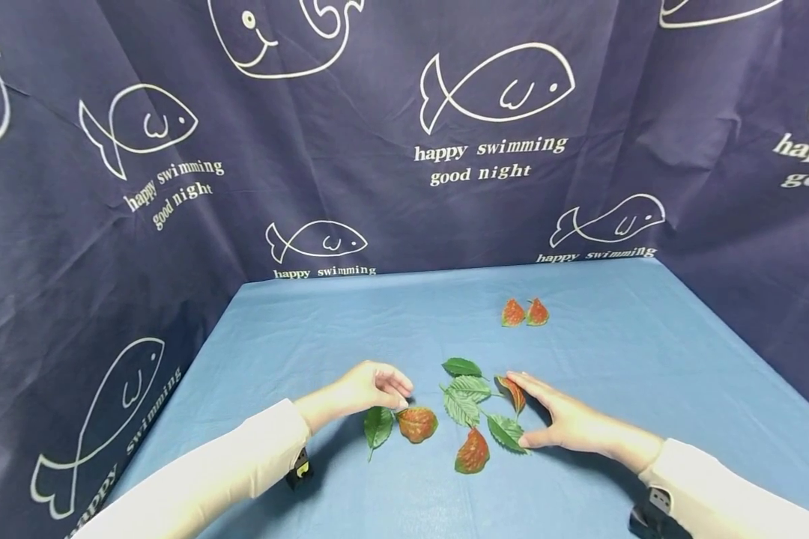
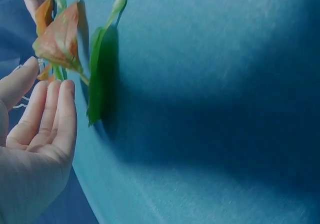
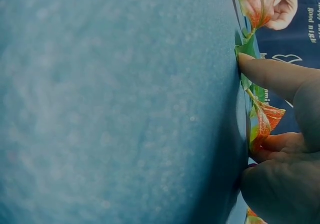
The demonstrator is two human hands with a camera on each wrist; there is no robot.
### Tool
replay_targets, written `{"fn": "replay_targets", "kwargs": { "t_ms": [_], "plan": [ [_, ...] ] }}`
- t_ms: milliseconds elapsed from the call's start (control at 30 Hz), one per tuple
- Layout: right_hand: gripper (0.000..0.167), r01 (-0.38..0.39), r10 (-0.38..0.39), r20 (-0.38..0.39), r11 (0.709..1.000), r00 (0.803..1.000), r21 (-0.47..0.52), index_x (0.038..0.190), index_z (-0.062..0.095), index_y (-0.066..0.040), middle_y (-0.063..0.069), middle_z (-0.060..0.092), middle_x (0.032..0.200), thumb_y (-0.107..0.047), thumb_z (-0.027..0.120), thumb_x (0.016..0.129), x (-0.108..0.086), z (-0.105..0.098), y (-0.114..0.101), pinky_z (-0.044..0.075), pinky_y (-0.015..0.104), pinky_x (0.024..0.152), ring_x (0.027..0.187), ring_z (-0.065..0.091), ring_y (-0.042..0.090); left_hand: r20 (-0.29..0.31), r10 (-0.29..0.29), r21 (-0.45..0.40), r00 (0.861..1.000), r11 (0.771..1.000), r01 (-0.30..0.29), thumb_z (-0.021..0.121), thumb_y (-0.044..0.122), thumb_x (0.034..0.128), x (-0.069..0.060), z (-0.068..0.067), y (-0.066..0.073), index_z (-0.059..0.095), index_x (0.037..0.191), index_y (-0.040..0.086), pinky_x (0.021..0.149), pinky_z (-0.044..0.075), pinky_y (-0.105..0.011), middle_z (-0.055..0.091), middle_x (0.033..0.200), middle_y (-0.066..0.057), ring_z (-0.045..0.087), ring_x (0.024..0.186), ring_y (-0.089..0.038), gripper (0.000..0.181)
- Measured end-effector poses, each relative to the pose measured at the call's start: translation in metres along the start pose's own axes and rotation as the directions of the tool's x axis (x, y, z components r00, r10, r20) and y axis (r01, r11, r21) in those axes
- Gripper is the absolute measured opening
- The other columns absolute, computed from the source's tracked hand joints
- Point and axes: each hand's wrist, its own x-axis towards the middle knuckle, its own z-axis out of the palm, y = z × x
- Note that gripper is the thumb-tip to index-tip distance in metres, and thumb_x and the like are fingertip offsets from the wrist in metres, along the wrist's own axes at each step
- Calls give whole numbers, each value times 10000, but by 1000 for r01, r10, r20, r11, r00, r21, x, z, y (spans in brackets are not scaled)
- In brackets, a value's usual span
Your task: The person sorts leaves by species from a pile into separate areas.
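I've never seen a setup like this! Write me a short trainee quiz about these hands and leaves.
1. True or false: the right hand has its thumb at a green leaf.
2. How many red-orange leaves lie near the far edge of the blue tabletop, well beyond the left hand and the right?
3. Fill in the blank: the dark blue curtain reads "happy swimming good ____".

Key: 1. True. 2. Two. 3. Night.
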Motion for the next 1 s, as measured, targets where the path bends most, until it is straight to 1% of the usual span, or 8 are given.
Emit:
{"fn": "replay_targets", "kwargs": {
  "t_ms": [67,233,367,567,633,767,1000],
  "plan": [
    [993,0,0,-2,1000,1000,0,1524,281,-109,278,211,1563,-365,823,733,0,1,1,230,730,1075,1420,175,508,-5,-6,5,1000,1000,6,746,28,817,0,3,-2,669,1084,-61,760,577,-207,714,1033,-211,695,838,-122,292],
    [989,13,-13,-7,1000,1000,-2,1523,283,-108,280,216,1560,-367,822,734,0,1,2,233,731,1072,1416,179,513,-15,-29,21,999,999,29,769,40,798,0,7,-4,707,992,-31,700,568,-197,735,887,-134,657,734,-73,216],
    [992,14,-14,-6,1000,1000,2,1522,282,-100,283,216,1559,-365,822,734,0,2,3,227,728,1077,1417,179,512,-3,-23,39,1000,999,23,775,54,794,-1,9,-7,723,938,-19,670,556,-203,732,820,-103,641,706,-64,169],
    [994,-1,2,-9,1000,1000,12,1526,280,-119,275,207,1565,-358,826,730,0,2,2,217,730,1082,1419,173,509,7,-19,95,1000,995,18,777,75,798,-3,11,-6,749,892,14,642,534,-194,733,786,-81,622,678,-48,116],
    [990,7,-7,-9,1000,1000,3,1523,282,-113,288,210,1558,-354,825,731,0,2,2,224,735,1073,1412,181,519,13,-17,107,1000,994,15,776,75,797,-4,11,-5,751,886,20,639,528,-187,731,778,-74,617,676,-42,108],
    [986,14,-14,-11,1000,1000,-8,1522,284,-105,298,211,1554,-357,822,734,-1,2,1,230,731,1073,1411,186,517,30,-11,103,999,995,8,767,67,799,-4,11,-5,747,886,12,636,520,-179,726,774,-71,609,676,-38,105],
    [983,15,-15,-9,1000,1000,6,1523,283,-110,297,203,1556,-355,822,737,-1,1,-1,221,736,1072,1413,179,517,56,8,81,998,997,-13,750,53,807,-2,11,-9,735,897,-8,642,526,-182,720,772,-78,607,676,-39,110]
  ]
}}
